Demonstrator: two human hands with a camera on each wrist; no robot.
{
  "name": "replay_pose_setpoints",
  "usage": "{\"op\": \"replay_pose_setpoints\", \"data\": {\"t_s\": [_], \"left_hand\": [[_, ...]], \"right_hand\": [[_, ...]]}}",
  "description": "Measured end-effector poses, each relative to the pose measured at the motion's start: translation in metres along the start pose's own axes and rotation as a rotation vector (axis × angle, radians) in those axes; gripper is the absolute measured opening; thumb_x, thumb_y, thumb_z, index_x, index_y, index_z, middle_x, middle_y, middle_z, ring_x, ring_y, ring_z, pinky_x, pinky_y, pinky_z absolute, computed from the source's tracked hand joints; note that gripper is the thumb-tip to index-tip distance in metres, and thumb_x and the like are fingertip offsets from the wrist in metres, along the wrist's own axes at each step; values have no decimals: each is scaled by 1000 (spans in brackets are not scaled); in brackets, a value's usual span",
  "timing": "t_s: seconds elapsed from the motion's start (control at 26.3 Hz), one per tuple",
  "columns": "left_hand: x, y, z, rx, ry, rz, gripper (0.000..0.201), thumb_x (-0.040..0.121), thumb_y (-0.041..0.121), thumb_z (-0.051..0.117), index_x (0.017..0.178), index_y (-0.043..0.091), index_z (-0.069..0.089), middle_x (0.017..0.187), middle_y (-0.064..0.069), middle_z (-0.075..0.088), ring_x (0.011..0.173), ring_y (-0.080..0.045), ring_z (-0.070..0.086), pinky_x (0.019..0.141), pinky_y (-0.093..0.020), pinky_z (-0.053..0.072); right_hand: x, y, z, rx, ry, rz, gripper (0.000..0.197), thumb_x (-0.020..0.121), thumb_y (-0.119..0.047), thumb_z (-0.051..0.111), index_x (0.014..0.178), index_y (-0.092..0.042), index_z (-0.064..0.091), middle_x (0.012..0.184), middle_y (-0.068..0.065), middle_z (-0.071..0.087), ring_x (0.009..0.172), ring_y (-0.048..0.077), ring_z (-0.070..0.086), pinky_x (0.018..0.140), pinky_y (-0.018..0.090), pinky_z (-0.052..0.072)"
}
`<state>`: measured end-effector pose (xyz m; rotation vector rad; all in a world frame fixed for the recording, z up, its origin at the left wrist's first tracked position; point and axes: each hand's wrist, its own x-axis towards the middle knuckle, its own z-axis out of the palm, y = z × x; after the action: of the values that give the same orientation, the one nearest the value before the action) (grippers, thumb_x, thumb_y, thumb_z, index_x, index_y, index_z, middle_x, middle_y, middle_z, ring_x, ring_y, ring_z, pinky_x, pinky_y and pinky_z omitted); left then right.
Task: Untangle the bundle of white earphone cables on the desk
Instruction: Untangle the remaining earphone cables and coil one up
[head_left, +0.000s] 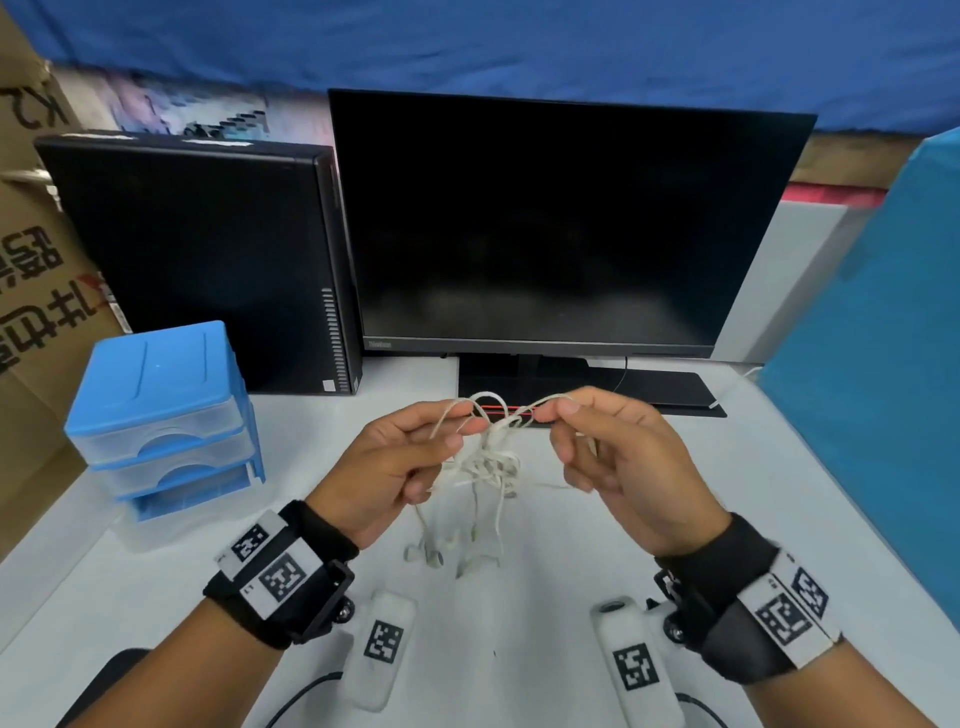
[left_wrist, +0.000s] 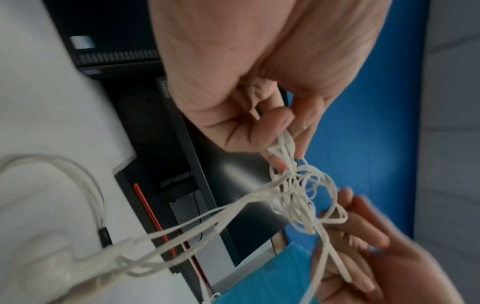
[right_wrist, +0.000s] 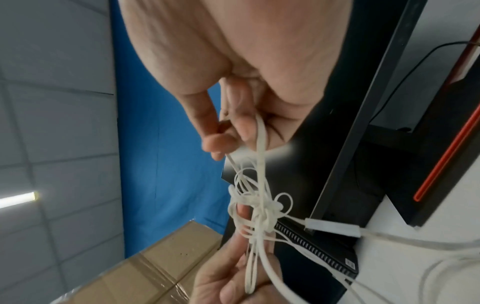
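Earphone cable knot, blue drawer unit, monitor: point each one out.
earphone cable knot (head_left: 491, 465), head view, on the dense tangle hanging between the hands.
blue drawer unit (head_left: 156, 369), head view, on its blue top.
monitor (head_left: 545, 223), head view, on the middle of the dark screen.

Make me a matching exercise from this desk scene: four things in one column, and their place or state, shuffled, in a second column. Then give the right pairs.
Things
1. earphone cables
2. drawer unit
3. monitor
4. computer case

Place or state
A. blue, on the desk at the left, drawers closed
B. upright between the drawer unit and the monitor
C. tangled, held up between the left hand and the right hand
D. screen dark, behind the hands

Pairs: 1-C, 2-A, 3-D, 4-B
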<state>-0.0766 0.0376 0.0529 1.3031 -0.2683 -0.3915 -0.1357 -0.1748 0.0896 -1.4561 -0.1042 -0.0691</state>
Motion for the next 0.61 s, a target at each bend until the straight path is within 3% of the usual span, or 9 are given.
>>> {"op": "replay_pose_setpoints", "data": {"t_s": [0.11, 0.19, 0.27, 0.3, 0.34, 0.42, 0.46, 0.53, 0.61], "left_hand": [[-2, -5, 11, 181, -53, 74, 35, 83, -8, 66, 114, 9, 66, 104, -5, 76, 42, -4, 45, 43, -13, 37], [-2, -12, 13, 301, -76, 98, 38, 79, -9, 73, 112, 9, 65, 101, -4, 76, 69, -6, 69, 63, -16, 51], [-1, -19, 10, 428, -93, 89, 39, 76, -2, 79, 109, 13, 67, 104, -3, 76, 97, -14, 71, 84, -27, 54], [-1, -20, 10, 431, -93, 62, 38, 76, -2, 79, 108, 13, 67, 104, -3, 76, 101, -18, 70, 88, -30, 54], [-1, -19, 10, 397, -78, 31, 36, 77, -3, 78, 108, 10, 67, 103, -5, 76, 98, -20, 71, 86, -29, 54], [0, -12, 11, 291, -55, 3, 32, 81, -7, 72, 110, 2, 66, 101, -12, 75, 74, -10, 72, 65, -14, 52], [0, -8, 11, 248, -40, 7, 30, 83, -9, 67, 112, -2, 64, 100, -16, 72, 58, -1, 66, 53, -7, 46], [1, -2, 7, 189, 0, 27, 28, 87, -9, 63, 114, -5, 64, 102, -17, 70, 44, 5, 57, 44, -3, 38], [4, 0, 2, 210, 24, 84, 27, 85, -7, 65, 110, 2, 69, 101, -12, 74, 61, 0, 66, 54, -6, 46]], "right_hand": [[-7, 3, 6, -373, -187, 52, 22, 97, -26, 58, 97, -11, 75, 50, -7, 43, 40, 6, 27, 44, 22, 27], [-5, 7, 8, -408, -202, 63, 30, 100, -24, 56, 97, 1, 72, 54, 0, 48, 44, 9, 36, 48, 27, 31], [-4, 7, 6, -300, -164, -26, 30, 97, -21, 55, 89, 3, 72, 75, 11, 68, 63, 20, 62, 61, 31, 48], [-4, 5, 4, -242, -151, -81, 28, 94, -19, 53, 84, -4, 74, 91, 14, 73, 82, 28, 68, 73, 34, 54], [-5, 3, 3, -183, -155, -124, 28, 92, -18, 51, 79, -11, 75, 102, 16, 73, 98, 33, 68, 83, 37, 55], [-6, 0, 0, -13, -185, -172, 27, 89, -13, 52, 70, -12, 71, 106, 21, 72, 107, 38, 65, 90, 42, 55], [-6, -1, -2, 87, -209, -163, 21, 85, -12, 57, 67, -6, 66, 100, 22, 72, 100, 38, 68, 83, 40, 56], [-5, -3, -3, 203, -227, -82, 27, 71, -24, 72, 68, -2, 57, 76, 22, 67, 57, 29, 61, 57, 32, 47], [-4, -4, -1, 113, -180, 24, 40, 68, -36, 76, 80, -2, 59, 55, 14, 53, 36, 15, 33, 44, 25, 25]]}}
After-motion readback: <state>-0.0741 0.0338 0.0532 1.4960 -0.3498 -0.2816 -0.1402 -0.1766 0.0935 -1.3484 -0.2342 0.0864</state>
